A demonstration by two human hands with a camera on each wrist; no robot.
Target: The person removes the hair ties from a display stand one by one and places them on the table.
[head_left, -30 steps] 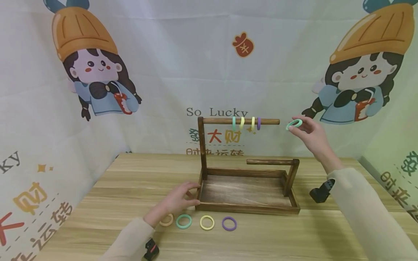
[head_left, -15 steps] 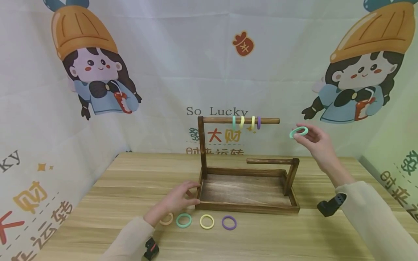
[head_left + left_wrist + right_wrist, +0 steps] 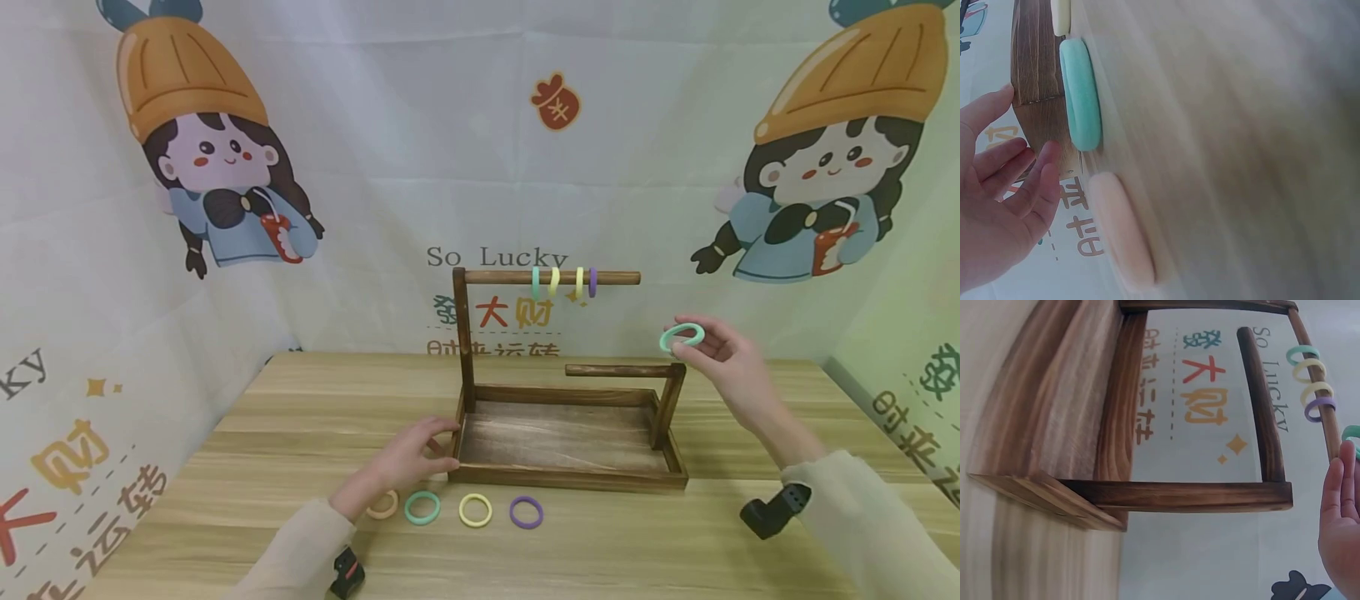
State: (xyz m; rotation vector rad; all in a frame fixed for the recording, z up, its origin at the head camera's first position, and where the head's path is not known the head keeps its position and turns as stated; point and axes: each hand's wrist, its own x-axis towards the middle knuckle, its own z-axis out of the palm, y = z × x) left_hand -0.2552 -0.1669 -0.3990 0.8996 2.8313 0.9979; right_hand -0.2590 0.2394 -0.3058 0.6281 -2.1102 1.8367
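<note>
In the head view my right hand (image 3: 731,371) pinches a mint-green ring (image 3: 682,337) between thumb and fingers, over the rack's right post (image 3: 668,408). The same green ring (image 3: 1352,431) shows partly at the right wrist view's edge. Several rings hang on the upper bar (image 3: 501,277): one green, two pale yellow and one purple ring (image 3: 592,282). The lower bar (image 3: 617,372) has no ring on it. My left hand (image 3: 408,454) touches the left end of the wooden tray base (image 3: 567,478) with relaxed fingers, its thumb at the front corner in the left wrist view.
In front of the tray lie a peach ring (image 3: 384,505), a green ring (image 3: 422,507), a yellow ring (image 3: 476,510) and a purple ring (image 3: 527,512) on the wooden table (image 3: 615,550). A printed cloth backdrop (image 3: 375,208) hangs behind and at both sides.
My right hand has lowered with the green ring, from beside the upper bar's free end to just above the lower bar's post. The left hand stays at the tray's left end.
</note>
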